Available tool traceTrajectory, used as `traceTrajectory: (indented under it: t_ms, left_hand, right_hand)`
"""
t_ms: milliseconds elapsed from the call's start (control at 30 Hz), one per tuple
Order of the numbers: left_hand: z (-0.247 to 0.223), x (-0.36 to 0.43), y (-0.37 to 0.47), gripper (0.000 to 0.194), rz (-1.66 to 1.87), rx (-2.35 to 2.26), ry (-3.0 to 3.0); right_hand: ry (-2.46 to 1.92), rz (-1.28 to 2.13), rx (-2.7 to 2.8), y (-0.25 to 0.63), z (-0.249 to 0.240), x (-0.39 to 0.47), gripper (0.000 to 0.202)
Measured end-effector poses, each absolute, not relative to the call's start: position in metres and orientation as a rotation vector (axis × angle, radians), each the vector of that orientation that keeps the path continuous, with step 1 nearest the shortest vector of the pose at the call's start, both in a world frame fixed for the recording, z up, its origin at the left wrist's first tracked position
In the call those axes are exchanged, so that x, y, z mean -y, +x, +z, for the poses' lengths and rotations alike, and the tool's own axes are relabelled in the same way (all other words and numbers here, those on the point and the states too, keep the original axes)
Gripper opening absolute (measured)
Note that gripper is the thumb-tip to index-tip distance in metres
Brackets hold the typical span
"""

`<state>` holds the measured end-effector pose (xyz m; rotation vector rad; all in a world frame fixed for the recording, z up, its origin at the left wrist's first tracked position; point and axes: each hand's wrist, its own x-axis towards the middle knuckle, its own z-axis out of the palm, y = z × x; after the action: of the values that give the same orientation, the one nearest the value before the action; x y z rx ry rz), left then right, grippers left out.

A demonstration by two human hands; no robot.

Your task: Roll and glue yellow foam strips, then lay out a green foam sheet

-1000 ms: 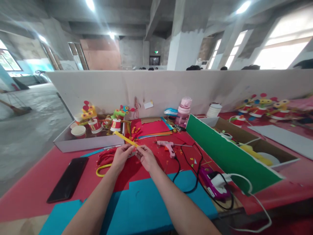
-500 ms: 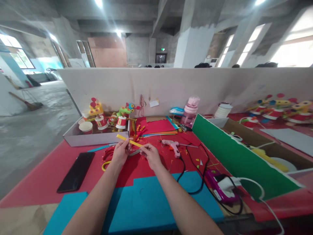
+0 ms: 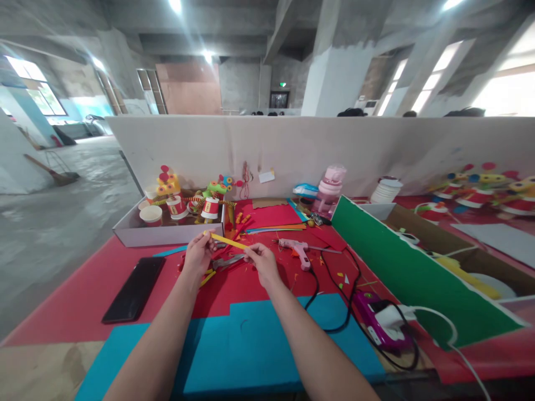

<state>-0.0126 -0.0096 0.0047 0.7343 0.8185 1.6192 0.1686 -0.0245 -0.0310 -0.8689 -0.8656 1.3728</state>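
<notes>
A narrow yellow paper strip (image 3: 228, 241) is stretched between my two hands above the red table covering. My left hand (image 3: 200, 253) pinches its left end, and my right hand (image 3: 261, 263) pinches the right end. Below the strip lie scissors (image 3: 229, 262), partly hidden by my left hand; yellow and red handles show beside it. A pink glue gun (image 3: 297, 250) rests on the table to the right of my right hand. Blue sheets (image 3: 267, 345) lie under my forearms.
A black phone (image 3: 134, 289) lies at the left. Behind it, a white box (image 3: 167, 236) holds paper-cup figures (image 3: 178, 207). At right stand a green-sided box (image 3: 401, 273) and a purple power strip (image 3: 382, 323) with cables. Colored paper strips (image 3: 276, 228) lie farther back.
My left hand has slid outward to the strip's left end, so more of the strip shows between my hands. The camera view has shifted slightly.
</notes>
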Motion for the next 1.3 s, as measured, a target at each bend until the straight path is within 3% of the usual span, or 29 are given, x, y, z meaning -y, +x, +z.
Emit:
traceTrajectory:
  t_ms: [133,333,567,867,1000,1100,1300]
  left_hand:
    - [0.004,0.013,-0.004,0.027,1.638,-0.773,0.778]
    - [-0.004,0.02,0.023,0.03,1.382,-0.758,0.84]
    - [-0.005,0.013,0.004,0.025,1.517,-0.785,0.649]
    - [-0.002,0.011,-0.003,0.027,1.714,-0.877,0.779]
    - [-0.004,0.013,0.006,0.029,1.749,-0.995,0.895]
    - [-0.011,0.015,0.015,0.03,1.749,-1.058,0.923]
    - [-0.02,0.021,0.035,0.029,1.606,-0.946,1.024]
  right_hand:
    - [-0.792,1.372,0.808,0.168,-0.032,0.022,0.03]
    - [-0.848,1.277,0.937,0.168,-0.035,0.018,0.029]
    - [-0.89,1.165,1.039,0.175,-0.035,0.015,0.023]
    - [-0.952,1.231,0.977,0.183,-0.034,0.01,0.029]
    - [-1.108,0.772,1.13,0.188,-0.024,0.019,0.023]
    - [-1.035,0.394,1.341,0.182,-0.011,0.036,0.029]
    - [-0.866,0.396,1.645,0.163,-0.013,0.044,0.04]
